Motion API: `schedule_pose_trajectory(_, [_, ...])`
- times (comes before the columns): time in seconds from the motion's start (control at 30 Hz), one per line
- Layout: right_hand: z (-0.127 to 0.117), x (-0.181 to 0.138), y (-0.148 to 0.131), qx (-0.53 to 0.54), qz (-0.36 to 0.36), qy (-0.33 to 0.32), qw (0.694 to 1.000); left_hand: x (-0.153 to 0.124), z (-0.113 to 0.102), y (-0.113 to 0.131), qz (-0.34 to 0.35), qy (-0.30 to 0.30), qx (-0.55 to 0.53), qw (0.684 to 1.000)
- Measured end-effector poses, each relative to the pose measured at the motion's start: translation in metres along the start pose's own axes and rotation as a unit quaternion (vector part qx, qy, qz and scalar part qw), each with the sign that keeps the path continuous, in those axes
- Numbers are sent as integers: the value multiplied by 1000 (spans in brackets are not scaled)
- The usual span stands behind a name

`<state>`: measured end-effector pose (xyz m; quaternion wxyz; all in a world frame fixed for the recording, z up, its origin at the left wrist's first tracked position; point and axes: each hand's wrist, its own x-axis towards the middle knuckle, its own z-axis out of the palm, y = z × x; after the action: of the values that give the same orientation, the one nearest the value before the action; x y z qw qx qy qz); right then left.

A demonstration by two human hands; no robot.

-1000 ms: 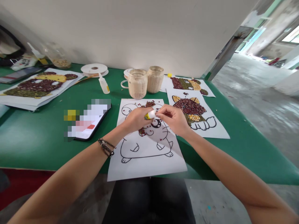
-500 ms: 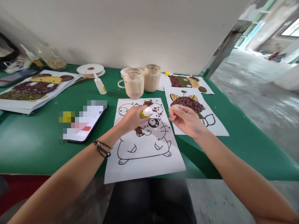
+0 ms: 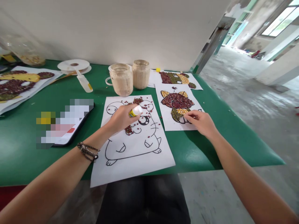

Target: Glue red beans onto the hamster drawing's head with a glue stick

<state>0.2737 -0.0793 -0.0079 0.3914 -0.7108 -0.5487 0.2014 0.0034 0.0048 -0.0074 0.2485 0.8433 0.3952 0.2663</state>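
My left hand (image 3: 119, 119) is wrapped round a small glue stick (image 3: 135, 111) with a yellow label and a white end. It is over a sheet with a hamster outline (image 3: 133, 154), where red and green beans (image 3: 137, 101) lie loose across the head. On the right, my right hand (image 3: 202, 122) has thumb and fingers pinched together at the lower body of a fox picture (image 3: 178, 101). Dark red beans fill the fox's head, with yellow and green pieces on its ears and body. Whatever the pinch may hold is too small to make out.
Two glass jars (image 3: 121, 79) stand behind the hamster sheet. A phone (image 3: 72, 124) lies to the left, with a glue bottle (image 3: 84, 82) and white spool (image 3: 74, 66) behind it. Bean pictures (image 3: 25, 82) lie far left and back right (image 3: 177, 78). A wall (image 3: 112, 28) closes the back.
My right hand has moved from beside the hamster sheet down onto the fox picture's lower body. The left hand still grips the glue stick over the hamster. The view has swung slightly right.
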Motion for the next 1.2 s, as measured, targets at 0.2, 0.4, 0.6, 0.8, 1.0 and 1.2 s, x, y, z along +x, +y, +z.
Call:
schedule_pose_trajectory(0.2, [4,3,3,-132,-128,-16,983,0,0,0,2,-6,22,1000])
schedule_pose_trajectory(0.4, [5,3,2,-171,-154,-26,973,-1,1,-1,15,-4,1,1000])
schedule_pose_trajectory(0.6, [3,3,6,-161,-168,-28,972,0,0,-1,10,-1,-7,1000])
schedule_pose_trajectory(0.8, [3,3,5,-158,-154,-27,975,0,-1,0,18,-7,-5,1000])
schedule_pose_trajectory(1.0, [6,3,2,-154,-148,-26,977,0,0,1,10,-4,8,1000])
schedule_pose_trajectory(1.2, [4,2,-1,-136,-103,-23,985,0,0,-2,17,-5,11,1000])
